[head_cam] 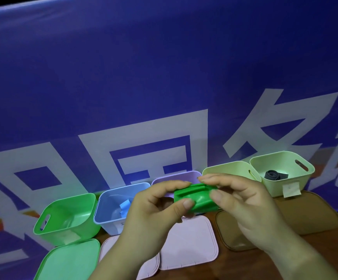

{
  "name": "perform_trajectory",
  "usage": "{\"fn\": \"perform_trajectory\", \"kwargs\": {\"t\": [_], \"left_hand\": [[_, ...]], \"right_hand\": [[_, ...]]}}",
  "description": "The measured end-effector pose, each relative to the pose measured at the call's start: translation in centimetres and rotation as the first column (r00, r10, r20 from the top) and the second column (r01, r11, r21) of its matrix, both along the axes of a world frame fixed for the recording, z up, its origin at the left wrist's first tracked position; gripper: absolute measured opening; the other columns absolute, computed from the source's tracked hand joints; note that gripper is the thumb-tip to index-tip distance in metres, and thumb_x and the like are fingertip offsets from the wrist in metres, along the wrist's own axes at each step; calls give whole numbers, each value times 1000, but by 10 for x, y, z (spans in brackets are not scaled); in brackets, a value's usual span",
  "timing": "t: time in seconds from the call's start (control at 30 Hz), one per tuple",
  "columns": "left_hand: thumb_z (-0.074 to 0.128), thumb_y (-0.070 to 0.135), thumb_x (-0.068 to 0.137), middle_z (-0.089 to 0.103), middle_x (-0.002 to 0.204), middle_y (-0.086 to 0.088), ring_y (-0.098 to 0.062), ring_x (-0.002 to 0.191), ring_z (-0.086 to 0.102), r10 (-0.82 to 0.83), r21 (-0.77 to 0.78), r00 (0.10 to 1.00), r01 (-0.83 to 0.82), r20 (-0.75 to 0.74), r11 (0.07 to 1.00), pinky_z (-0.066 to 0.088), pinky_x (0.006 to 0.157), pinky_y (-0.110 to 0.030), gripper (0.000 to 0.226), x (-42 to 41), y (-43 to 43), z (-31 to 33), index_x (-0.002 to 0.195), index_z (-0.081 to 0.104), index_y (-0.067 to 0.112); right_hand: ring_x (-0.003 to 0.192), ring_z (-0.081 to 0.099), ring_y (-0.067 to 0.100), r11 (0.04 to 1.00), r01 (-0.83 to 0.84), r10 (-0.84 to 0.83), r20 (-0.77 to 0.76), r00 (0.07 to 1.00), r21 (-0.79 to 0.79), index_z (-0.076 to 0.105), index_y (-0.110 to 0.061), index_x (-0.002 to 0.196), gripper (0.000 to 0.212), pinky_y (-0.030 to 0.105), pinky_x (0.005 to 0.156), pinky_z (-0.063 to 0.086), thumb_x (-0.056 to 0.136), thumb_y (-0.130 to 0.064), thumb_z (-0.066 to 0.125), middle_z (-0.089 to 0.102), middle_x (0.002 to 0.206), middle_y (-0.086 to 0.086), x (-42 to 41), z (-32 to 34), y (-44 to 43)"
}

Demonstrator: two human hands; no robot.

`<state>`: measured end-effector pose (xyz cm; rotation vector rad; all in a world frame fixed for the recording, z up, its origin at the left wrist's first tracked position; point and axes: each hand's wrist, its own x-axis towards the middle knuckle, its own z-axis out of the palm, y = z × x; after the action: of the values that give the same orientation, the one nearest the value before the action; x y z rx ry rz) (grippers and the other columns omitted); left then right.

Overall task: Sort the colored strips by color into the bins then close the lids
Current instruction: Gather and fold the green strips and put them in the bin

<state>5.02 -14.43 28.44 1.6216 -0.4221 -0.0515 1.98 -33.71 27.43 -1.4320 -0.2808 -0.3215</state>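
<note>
Blue banner (164, 67) behind, we hold the green strip (194, 199) folded at centre frame. Our left hand (150, 215) pinches its left end between thumb and fingers, and our right hand (244, 201) pinches the right end. Its long axis runs left to right between them. Glossy and limp, it likely belongs in the smooth, round-cornered green bin (63, 237), well off to the left and nearer our left hand.

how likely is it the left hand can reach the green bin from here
Probably yes: the green bin stands open, lid off, just left of the left hand, and nothing covers it. That hand is holding the green strip together with the right hand, though.
</note>
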Motion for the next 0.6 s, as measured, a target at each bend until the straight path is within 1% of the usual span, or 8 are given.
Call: {"fn": "perform_trajectory", "kwargs": {"t": [0.07,0.17,0.2,0.27,0.33,0.4,0.5,0.6], "left_hand": [[81,21,75,76,93,-7,-36,71,72,7,-16,1000,-8,-25,1000,59,66,-46,24,0,0,1,97,77,30],[72,25,72,76,90,-7,-33,65,72,6,-30,997,-8,-77,1000,56,59,-36,25,-1,-1,3,96,76,27],[72,26,72,76,90,-7,-32,64,72,5,-20,997,-6,-78,1000,55,57,-34,25,-1,-2,3,96,77,25],[72,28,73,76,91,-5,-31,66,73,6,10,998,-5,-66,1000,55,58,-34,27,-1,-1,1,99,76,23],[72,30,73,76,95,-3,-29,75,73,1,37,999,1,-49,999,58,63,-35,31,0,0,-3,103,75,21],[72,28,73,76,99,-2,-24,86,72,-22,28,999,23,-43,999,58,69,-31,35,1,1,-5,107,74,18],[77,18,71,76,103,-2,-19,89,73,-60,-12,997,60,-38,998,57,71,-25,38,0,2,-8,108,73,18],[88,19,71,74,108,-2,-26,99,71,-72,9,997,72,38,997,59,83,-37,36,0,4,-14,104,76,26]], "right_hand": [[109,67,18,998,8,-6,40,999,-69,77,-32,99,36,22,89,53,71,-54,78,73,113,1,0,-2,1],[107,67,18,992,52,-47,45,998,-111,77,-37,95,33,24,88,54,71,-59,76,72,111,-3,2,-6,3],[105,68,18,993,59,-55,36,998,-105,77,-37,93,32,24,88,54,70,-58,78,73,109,-3,2,-7,3],[101,69,16,992,71,-69,26,997,-103,77,-36,89,22,24,86,54,69,-45,79,74,105,-3,3,-10,4],[99,69,16,991,85,-84,18,996,-101,78,-34,87,16,24,86,54,71,-33,76,74,101,-3,5,-14,4],[97,69,15,992,90,-90,4,996,-93,78,-32,86,17,23,86,53,73,-21,76,75,99,-1,6,-18,5],[92,69,10,995,79,-81,-25,996,-54,78,-25,87,19,18,82,51,74,-13,73,76,94,2,5,-20,6],[86,70,8,998,69,-68,-64,996,14,79,-23,86,18,18,78,53,73,-13,72,76,89,3,3,-22,8]]}}
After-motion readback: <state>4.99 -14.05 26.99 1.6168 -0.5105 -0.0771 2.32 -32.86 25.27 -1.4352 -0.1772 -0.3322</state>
